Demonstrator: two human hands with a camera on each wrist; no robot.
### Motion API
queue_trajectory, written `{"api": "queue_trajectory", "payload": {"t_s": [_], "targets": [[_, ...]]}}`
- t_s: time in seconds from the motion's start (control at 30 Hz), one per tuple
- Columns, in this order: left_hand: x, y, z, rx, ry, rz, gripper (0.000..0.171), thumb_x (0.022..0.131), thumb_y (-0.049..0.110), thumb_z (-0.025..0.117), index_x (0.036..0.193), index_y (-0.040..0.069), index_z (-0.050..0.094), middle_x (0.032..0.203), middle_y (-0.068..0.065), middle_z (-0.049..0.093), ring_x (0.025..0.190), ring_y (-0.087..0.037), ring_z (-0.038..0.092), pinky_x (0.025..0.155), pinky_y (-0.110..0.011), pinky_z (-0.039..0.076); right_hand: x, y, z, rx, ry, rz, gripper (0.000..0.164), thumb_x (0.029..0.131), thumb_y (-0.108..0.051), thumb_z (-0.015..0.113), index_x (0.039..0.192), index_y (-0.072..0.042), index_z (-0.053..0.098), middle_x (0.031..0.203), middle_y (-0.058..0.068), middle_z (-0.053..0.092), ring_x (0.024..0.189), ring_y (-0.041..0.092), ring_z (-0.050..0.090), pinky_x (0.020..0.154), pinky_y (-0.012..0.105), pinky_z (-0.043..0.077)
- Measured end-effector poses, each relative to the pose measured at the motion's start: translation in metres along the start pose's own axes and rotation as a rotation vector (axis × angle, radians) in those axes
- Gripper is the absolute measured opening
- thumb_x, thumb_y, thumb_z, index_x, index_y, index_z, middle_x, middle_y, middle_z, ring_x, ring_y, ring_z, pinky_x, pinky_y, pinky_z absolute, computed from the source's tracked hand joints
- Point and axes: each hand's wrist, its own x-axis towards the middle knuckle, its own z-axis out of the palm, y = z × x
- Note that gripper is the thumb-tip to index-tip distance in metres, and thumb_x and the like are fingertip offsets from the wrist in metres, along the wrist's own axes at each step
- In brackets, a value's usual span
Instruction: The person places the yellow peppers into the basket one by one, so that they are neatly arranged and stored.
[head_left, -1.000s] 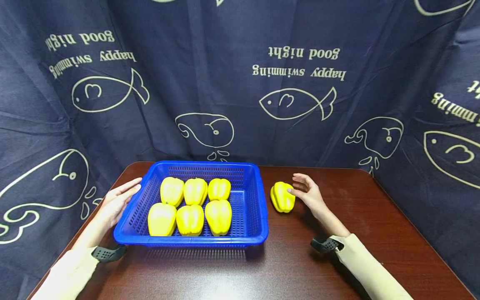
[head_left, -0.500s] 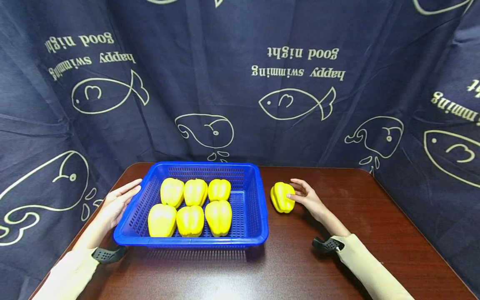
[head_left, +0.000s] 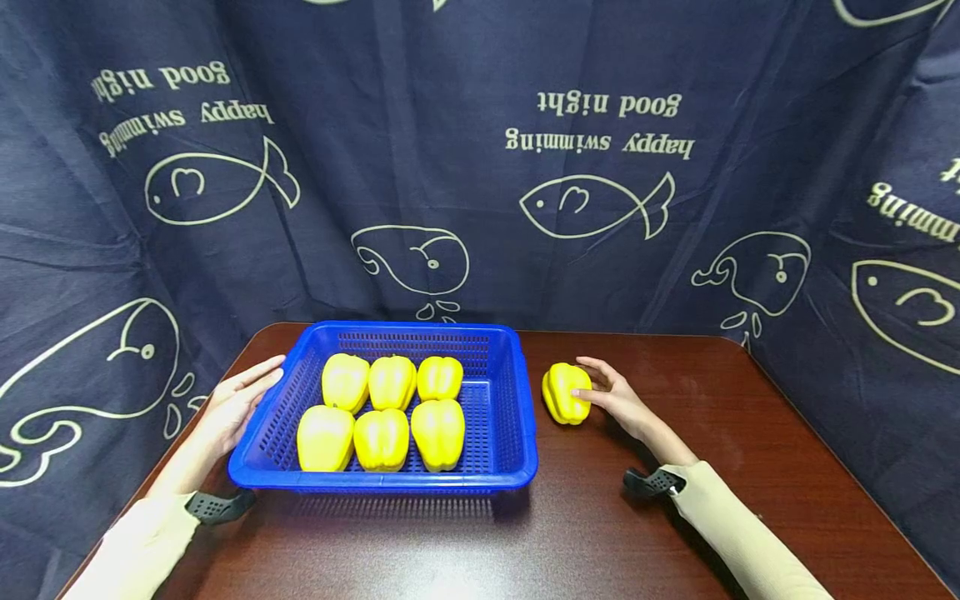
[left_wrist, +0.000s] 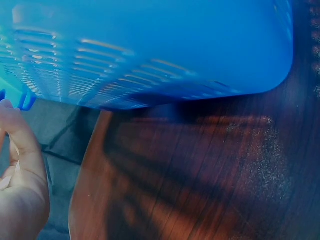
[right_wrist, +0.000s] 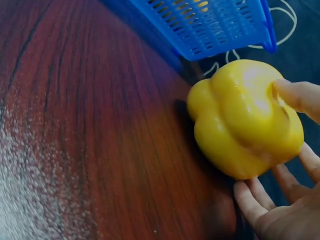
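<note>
A yellow bell pepper [head_left: 566, 393] rests on the brown table to the right of a blue plastic basket [head_left: 382, 482]. My right hand [head_left: 617, 400] grips it from the right. In the right wrist view the thumb [right_wrist: 300, 97] presses the upper side of the pepper [right_wrist: 245, 120], and the other fingers lie against its lower side. At the basket's left end, my left hand [head_left: 234, 408] holds the rim with its fingertips. Several more yellow peppers [head_left: 381, 440] lie inside the basket in two rows, to the left and middle.
The brown table [head_left: 360, 550] ends against a dark blue curtain [head_left: 480, 167] printed with fish and whales. Bare basket floor [head_left: 476, 425] shows at its right end. The basket's right wall [right_wrist: 220, 30] stands close to the pepper.
My right hand has come in to the left, and its thumb and fingers have closed on the single pepper. The left hand and the basket have stayed put.
</note>
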Motion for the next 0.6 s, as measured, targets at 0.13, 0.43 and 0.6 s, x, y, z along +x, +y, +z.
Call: {"api": "queue_trajectory", "payload": {"t_s": [0.13, 0.43, 0.6], "targets": [[-0.0007, 0.0011, 0.0016, -0.005, 0.003, -0.005, 0.033, 0.100, 0.008, 0.047, 0.111, 0.030, 0.069, 0.102, 0.011, 0.073, 0.088, -0.006, 0.070, 0.072, -0.021, 0.057, -0.0005, 0.0011, 0.0002, -0.021, -0.001, 0.008, 0.067, 0.086, -0.004, 0.066, 0.143, 0.003, 0.033, 0.137, 0.018, 0.046, 0.101, 0.007, 0.058, 0.083, 0.019, 0.050], [-0.0003, 0.0003, 0.0010, -0.027, -0.001, -0.012, 0.035, 0.101, 0.007, 0.046, 0.110, 0.031, 0.070, 0.100, 0.009, 0.073, 0.086, -0.008, 0.071, 0.070, -0.022, 0.058, -0.0049, -0.0009, 0.0021, -0.042, -0.001, 0.015, 0.063, 0.085, -0.007, 0.069, 0.141, 0.000, 0.040, 0.120, -0.007, 0.055, 0.097, 0.008, 0.060, 0.081, 0.020, 0.051], [0.0003, 0.0000, 0.0008, -0.014, 0.003, -0.007, 0.035, 0.101, 0.007, 0.046, 0.109, 0.032, 0.070, 0.100, 0.010, 0.073, 0.085, -0.007, 0.070, 0.070, -0.022, 0.057, -0.0058, 0.0000, 0.0026, -0.029, -0.007, -0.019, 0.059, 0.086, -0.006, 0.068, 0.138, 0.003, 0.042, 0.115, -0.010, 0.057, 0.094, 0.006, 0.061, 0.081, 0.019, 0.050]]}}
